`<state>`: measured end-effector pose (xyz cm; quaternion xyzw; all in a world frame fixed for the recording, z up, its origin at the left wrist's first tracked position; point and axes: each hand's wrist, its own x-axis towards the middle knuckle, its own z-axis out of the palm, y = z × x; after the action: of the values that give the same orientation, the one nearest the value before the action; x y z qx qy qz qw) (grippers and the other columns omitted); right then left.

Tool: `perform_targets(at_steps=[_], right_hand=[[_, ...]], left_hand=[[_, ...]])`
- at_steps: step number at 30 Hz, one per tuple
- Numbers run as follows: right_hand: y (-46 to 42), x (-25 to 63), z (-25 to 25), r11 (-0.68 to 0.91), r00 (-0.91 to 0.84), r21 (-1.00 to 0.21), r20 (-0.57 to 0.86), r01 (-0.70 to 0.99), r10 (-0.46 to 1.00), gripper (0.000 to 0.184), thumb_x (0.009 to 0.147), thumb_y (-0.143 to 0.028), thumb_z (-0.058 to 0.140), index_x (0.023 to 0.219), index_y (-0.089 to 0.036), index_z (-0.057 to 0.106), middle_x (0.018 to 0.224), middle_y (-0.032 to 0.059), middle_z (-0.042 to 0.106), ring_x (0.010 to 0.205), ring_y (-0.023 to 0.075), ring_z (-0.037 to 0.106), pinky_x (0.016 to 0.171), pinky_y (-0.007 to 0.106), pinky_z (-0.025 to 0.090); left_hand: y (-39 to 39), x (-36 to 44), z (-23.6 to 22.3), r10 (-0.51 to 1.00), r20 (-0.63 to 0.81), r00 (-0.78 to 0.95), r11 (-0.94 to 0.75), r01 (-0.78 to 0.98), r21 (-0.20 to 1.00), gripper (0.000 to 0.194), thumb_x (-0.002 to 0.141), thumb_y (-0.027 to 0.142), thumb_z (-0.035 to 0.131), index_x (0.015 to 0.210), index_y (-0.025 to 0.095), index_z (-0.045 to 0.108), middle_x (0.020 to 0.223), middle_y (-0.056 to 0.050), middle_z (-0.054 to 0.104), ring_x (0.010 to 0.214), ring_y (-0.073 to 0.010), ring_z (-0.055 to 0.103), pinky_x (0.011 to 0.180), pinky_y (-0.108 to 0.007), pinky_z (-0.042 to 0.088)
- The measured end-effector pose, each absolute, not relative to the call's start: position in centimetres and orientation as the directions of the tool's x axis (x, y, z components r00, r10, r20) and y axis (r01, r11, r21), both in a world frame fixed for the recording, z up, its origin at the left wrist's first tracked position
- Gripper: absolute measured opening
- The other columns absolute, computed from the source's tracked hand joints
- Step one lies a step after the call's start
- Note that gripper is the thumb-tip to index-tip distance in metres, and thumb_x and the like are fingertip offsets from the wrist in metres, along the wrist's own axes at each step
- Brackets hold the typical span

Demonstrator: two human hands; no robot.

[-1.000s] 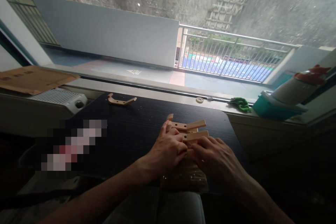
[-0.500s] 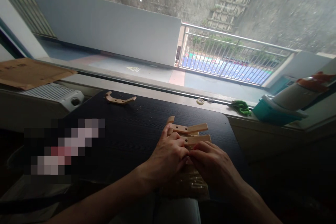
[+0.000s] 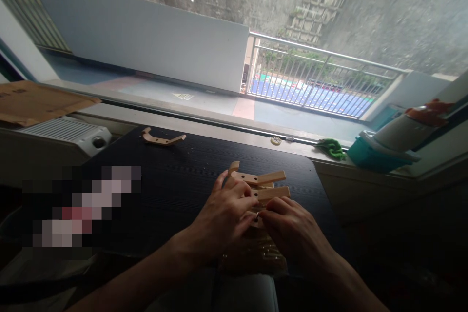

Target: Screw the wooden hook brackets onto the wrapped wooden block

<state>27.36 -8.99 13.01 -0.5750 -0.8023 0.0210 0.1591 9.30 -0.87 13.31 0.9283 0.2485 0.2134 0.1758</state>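
Observation:
Several light wooden hook-shaped pieces (image 3: 261, 178) lie stacked on the dark table (image 3: 175, 175) in front of me. My left hand (image 3: 223, 217) rests on their near ends with fingers curled over the wood. My right hand (image 3: 292, 231) sits beside it, fingertips pinched at a small item I cannot make out, right against the lower piece. Under both hands lies a clear plastic bag (image 3: 256, 253) of more wooden parts. A single wooden hook (image 3: 161, 137) lies apart at the table's far left.
A window sill runs behind the table, with a green cloth (image 3: 331, 147), a teal and white container (image 3: 383, 148) and a small round object (image 3: 275, 140). A white radiator-like unit (image 3: 69, 132) and cardboard (image 3: 32, 102) are at the left. A blurred patch covers the near left.
Both hands have drawn slightly nearer and closer together on the pieces. The right fingertips have tightened into a pinch. The view has shifted a little.

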Motion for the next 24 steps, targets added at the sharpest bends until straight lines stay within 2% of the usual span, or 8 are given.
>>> perform_targets(at_steps=[2, 5, 8, 13, 16, 20, 24], right_hand=[[-9.0, 27.3, 13.1, 0.336, -0.284, -0.206, 0.244, 0.919, 0.927, 0.017, 0.088, -0.014, 0.055, 0.075, -0.019, 0.065, 0.083, 0.0028, 0.063, 0.076, 0.0153, 0.054, 0.068, 0.027, 0.040], [-9.1, 27.3, 13.1, 0.321, -0.273, -0.204, 0.231, 0.925, 0.934, 0.018, 0.088, -0.014, 0.055, 0.074, -0.019, 0.064, 0.079, 0.0021, 0.062, 0.075, 0.0153, 0.054, 0.067, 0.027, 0.039], [-9.0, 27.2, 13.2, 0.310, -0.263, -0.233, 0.211, 0.922, 0.942, 0.018, 0.091, -0.017, 0.053, 0.078, -0.020, 0.065, 0.081, 0.0020, 0.062, 0.077, 0.0161, 0.054, 0.070, 0.028, 0.039], [-8.1, 26.6, 13.3, 0.333, -0.293, -0.298, 0.172, 0.895, 0.941, 0.020, 0.092, -0.018, 0.051, 0.075, -0.019, 0.062, 0.083, 0.0011, 0.065, 0.079, 0.0161, 0.057, 0.073, 0.030, 0.038], [-7.4, 26.3, 13.0, 0.326, -0.297, -0.329, 0.135, 0.886, 0.945, 0.018, 0.091, -0.016, 0.051, 0.075, -0.019, 0.059, 0.080, 0.0009, 0.065, 0.076, 0.0156, 0.056, 0.070, 0.029, 0.038], [-7.6, 26.4, 12.2, 0.324, -0.285, -0.351, 0.159, 0.879, 0.945, 0.019, 0.092, -0.014, 0.046, 0.079, -0.020, 0.058, 0.077, 0.0013, 0.062, 0.072, 0.0159, 0.054, 0.068, 0.029, 0.038], [-8.4, 26.8, 11.5, 0.341, -0.302, -0.347, 0.162, 0.874, 0.940, 0.020, 0.094, -0.013, 0.041, 0.096, -0.021, 0.058, 0.078, 0.0016, 0.063, 0.070, 0.0160, 0.055, 0.067, 0.029, 0.039]], left_hand=[[-1.0, 8.0, 12.8, 0.578, 0.394, 0.715, -0.797, 0.394, 0.457, 0.032, 0.082, 0.015, 0.059, 0.113, 0.024, 0.061, 0.114, -0.005, 0.059, 0.115, -0.0229, 0.050, 0.110, -0.051, 0.025], [-1.2, 6.2, 11.1, 0.667, 0.418, 0.617, -0.731, 0.437, 0.524, 0.045, 0.081, 0.017, 0.060, 0.125, 0.022, 0.051, 0.123, -0.008, 0.055, 0.116, -0.0254, 0.049, 0.100, -0.046, 0.042], [-1.5, 5.4, 9.4, 0.685, 0.379, 0.622, -0.697, 0.408, 0.590, 0.053, 0.080, 0.014, 0.059, 0.130, 0.023, 0.044, 0.122, -0.007, 0.058, 0.112, -0.0241, 0.054, 0.098, -0.043, 0.046], [-1.8, 5.3, 8.2, 0.709, 0.368, 0.602, -0.641, 0.331, 0.693, 0.039, 0.081, 0.008, 0.054, 0.116, 0.025, 0.052, 0.109, -0.001, 0.064, 0.102, -0.0175, 0.060, 0.090, -0.030, 0.051], [-1.9, 5.1, 8.2, 0.714, 0.358, 0.602, -0.620, 0.306, 0.722, 0.039, 0.084, 0.011, 0.054, 0.118, 0.027, 0.051, 0.106, 0.000, 0.065, 0.097, -0.0157, 0.063, 0.086, -0.025, 0.053], [-2.1, 4.6, 8.0, 0.679, 0.351, 0.645, -0.609, 0.228, 0.760, 0.042, 0.085, 0.014, 0.057, 0.123, 0.030, 0.048, 0.108, 0.000, 0.066, 0.096, -0.0156, 0.064, 0.084, -0.023, 0.054], [-2.5, 4.3, 7.8, 0.599, 0.392, 0.699, -0.624, 0.100, 0.775, 0.049, 0.085, 0.011, 0.054, 0.128, 0.032, 0.043, 0.111, -0.001, 0.064, 0.097, -0.0153, 0.064, 0.084, -0.022, 0.054]])
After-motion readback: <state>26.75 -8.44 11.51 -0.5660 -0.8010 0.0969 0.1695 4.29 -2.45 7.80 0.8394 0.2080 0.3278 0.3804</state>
